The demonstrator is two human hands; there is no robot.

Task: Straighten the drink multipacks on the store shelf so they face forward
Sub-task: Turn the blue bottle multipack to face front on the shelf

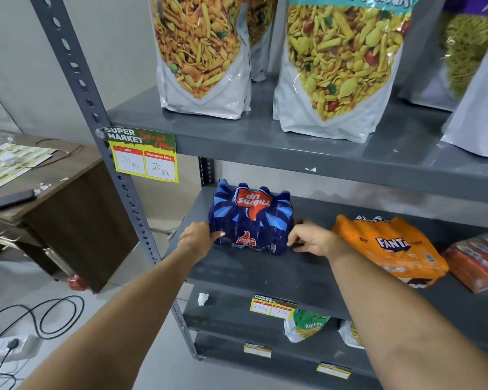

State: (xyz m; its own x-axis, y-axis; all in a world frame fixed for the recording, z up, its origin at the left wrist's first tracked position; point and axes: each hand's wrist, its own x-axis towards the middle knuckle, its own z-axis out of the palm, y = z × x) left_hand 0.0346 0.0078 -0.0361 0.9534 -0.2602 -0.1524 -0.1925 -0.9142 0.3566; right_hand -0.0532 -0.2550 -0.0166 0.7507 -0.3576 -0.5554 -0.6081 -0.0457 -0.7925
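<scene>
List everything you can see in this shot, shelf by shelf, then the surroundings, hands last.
Snack bags: at least four, white with yellow mix, upright on the top shelf.
Price tag: one, green and yellow, on the shelf edge at the upright.
Thums Up multipack: one, blue, middle shelf, left.
Fanta multipack: one, orange, middle shelf, tilted.
Red-orange multipack: one, far right, partly cut off.
Ratlam bags: two visible, green and white, lower shelf.
Desk: one, brown, left, with papers and a dark phone.
Power strip: one, white, on the floor with black cables.
Left hand: on the blue pack's left side.
Right hand: on its right side.
</scene>
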